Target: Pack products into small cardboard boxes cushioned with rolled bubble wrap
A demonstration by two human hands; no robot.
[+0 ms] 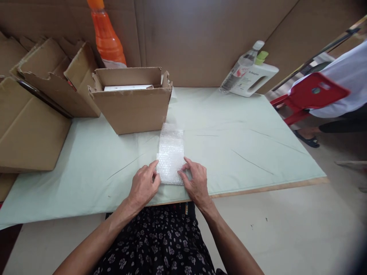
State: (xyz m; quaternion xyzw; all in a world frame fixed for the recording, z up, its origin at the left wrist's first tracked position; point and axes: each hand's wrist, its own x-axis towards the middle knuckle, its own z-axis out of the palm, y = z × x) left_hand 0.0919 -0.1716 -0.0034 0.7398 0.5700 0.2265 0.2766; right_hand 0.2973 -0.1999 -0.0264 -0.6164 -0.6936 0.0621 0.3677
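Note:
A strip of bubble wrap (171,162) lies on the pale green cloth close to the table's front edge, its near part looking folded double. My left hand (144,183) grips its left edge, thumb and forefinger closed at the side. On the opposite edge, my right hand (195,181) pinches the wrap between thumb and fingers. The far end of the strip reaches toward an open cardboard box (133,110), which has a white flat item (129,88) inside. Whether anything lies within the fold I cannot tell.
More open cardboard boxes (31,126) stand at the left. An orange bottle (108,38) is behind the middle box. At the back right are a clear bottle (239,70) and a white jug (255,78). Beyond the table, a person in white (341,84) sits on a red chair (317,91).

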